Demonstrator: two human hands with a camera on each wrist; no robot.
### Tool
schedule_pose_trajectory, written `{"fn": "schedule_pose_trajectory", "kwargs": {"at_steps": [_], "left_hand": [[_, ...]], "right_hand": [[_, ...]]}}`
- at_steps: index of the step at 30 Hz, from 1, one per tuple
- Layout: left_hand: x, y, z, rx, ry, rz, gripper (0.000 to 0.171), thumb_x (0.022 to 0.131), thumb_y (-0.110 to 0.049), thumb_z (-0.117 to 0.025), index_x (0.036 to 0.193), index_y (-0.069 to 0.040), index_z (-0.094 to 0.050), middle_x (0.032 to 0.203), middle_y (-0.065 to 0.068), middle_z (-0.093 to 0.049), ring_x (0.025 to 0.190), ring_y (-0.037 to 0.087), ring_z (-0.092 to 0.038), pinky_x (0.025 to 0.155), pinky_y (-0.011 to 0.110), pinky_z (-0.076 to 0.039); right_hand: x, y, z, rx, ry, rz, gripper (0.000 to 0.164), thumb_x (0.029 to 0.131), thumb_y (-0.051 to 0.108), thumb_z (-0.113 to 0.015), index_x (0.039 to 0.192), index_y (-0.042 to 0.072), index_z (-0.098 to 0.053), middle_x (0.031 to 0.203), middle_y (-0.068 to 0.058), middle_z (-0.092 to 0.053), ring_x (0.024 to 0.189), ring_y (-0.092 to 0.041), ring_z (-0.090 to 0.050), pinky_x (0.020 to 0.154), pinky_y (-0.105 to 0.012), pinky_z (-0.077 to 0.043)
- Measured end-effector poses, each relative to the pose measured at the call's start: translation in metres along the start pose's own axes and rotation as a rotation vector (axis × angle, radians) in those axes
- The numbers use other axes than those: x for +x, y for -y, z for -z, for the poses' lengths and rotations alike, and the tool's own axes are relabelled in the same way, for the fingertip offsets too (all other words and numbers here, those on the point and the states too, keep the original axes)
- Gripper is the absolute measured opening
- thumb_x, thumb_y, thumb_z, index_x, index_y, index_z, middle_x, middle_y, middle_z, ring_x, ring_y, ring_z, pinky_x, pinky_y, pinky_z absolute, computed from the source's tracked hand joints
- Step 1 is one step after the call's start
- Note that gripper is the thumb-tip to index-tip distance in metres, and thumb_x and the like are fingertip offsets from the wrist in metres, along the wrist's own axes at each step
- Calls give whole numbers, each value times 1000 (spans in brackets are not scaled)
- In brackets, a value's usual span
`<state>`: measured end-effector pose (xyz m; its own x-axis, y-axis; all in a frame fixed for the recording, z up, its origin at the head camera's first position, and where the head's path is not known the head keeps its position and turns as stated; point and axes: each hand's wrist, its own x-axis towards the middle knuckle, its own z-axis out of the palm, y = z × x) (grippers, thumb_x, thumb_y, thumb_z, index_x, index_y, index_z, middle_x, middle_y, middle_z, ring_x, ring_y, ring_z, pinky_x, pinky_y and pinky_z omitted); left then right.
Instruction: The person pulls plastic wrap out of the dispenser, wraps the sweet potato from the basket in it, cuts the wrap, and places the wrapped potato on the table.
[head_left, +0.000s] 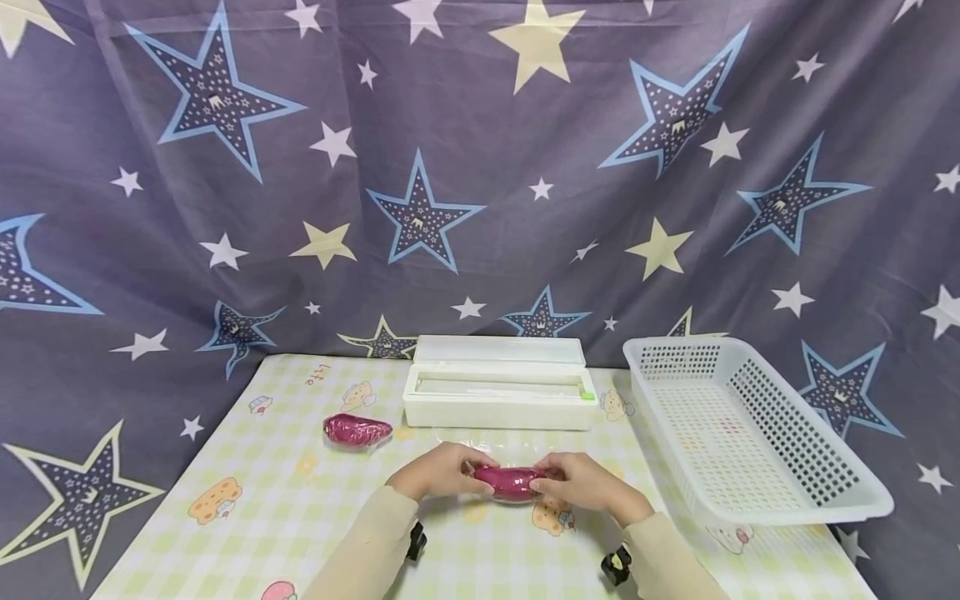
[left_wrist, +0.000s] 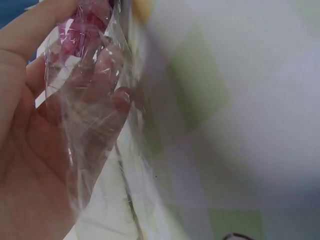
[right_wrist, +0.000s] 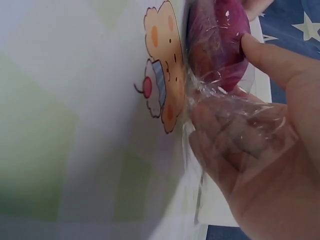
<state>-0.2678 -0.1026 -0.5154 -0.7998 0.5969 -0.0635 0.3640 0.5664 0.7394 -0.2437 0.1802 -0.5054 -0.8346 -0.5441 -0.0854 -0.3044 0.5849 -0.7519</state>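
A reddish-purple sweet potato (head_left: 513, 484) lies crosswise between the two hands, with clear cling film around it. My left hand (head_left: 442, 472) holds its left end, and my right hand (head_left: 587, 483) grips the right end with the thumb against its near side. Loose cling film (left_wrist: 82, 135) hangs over the left palm and fingers in the left wrist view. In the right wrist view, a crumpled flap of film trails from the end of the sweet potato (right_wrist: 231, 47) across the fingers. A second film-wrapped sweet potato (head_left: 357, 431) sits on the table to the left.
Behind the hands stands a white cling film box (head_left: 498, 414) with its lid raised and a green tab at its right end. A white perforated plastic basket (head_left: 783, 514) occupies the right side of the checked tablecloth (head_left: 247, 550). A starry curtain (head_left: 465, 125) hangs behind.
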Motion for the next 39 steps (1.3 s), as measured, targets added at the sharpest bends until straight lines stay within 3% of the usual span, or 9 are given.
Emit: {"fn": "schedule_pose_trajectory", "kwargs": {"at_steps": [9,15,21,26,33,39], "left_hand": [[-5,-4,1,-40,33,5,34,85,-34,-81,116,-20,-76,95,-12,-70,81,7,-61,76,29,-51],[-5,-4,1,-30,41,-2,34,86,-35,-80,116,-20,-76,97,-13,-70,81,7,-61,75,29,-51],[-7,-3,1,-38,31,-12,32,87,-36,-79,115,-20,-77,101,-11,-72,80,7,-62,76,29,-51],[-9,-2,1,-37,28,-9,30,91,-39,-74,114,-19,-77,97,-12,-71,79,9,-61,75,30,-51],[-14,2,5,-9,4,38,33,95,-44,-66,115,-19,-76,97,-9,-72,76,8,-61,72,31,-52],[-14,3,10,30,-33,5,33,96,-39,-66,116,-15,-75,101,-8,-72,84,8,-63,78,31,-53]], "right_hand": [[-2,2,3,-28,16,22,39,101,34,-61,124,2,-66,94,2,-68,77,-13,-61,66,-29,-52],[-5,3,0,-82,-29,128,42,102,29,-61,134,3,-58,123,-10,-63,104,-23,-62,87,-40,-53],[-5,4,-5,-135,-44,185,44,91,31,-77,127,12,-60,124,1,-60,113,-19,-57,99,-44,-48],[-2,6,-6,-153,-47,193,42,90,24,-77,127,11,-60,122,1,-62,108,-17,-60,95,-40,-51],[7,3,-1,-79,8,167,40,95,26,-71,129,8,-61,122,-3,-65,102,-18,-64,90,-42,-54],[16,0,5,-74,47,149,38,98,27,-68,130,7,-62,119,-1,-67,103,-16,-64,89,-35,-53]]}}
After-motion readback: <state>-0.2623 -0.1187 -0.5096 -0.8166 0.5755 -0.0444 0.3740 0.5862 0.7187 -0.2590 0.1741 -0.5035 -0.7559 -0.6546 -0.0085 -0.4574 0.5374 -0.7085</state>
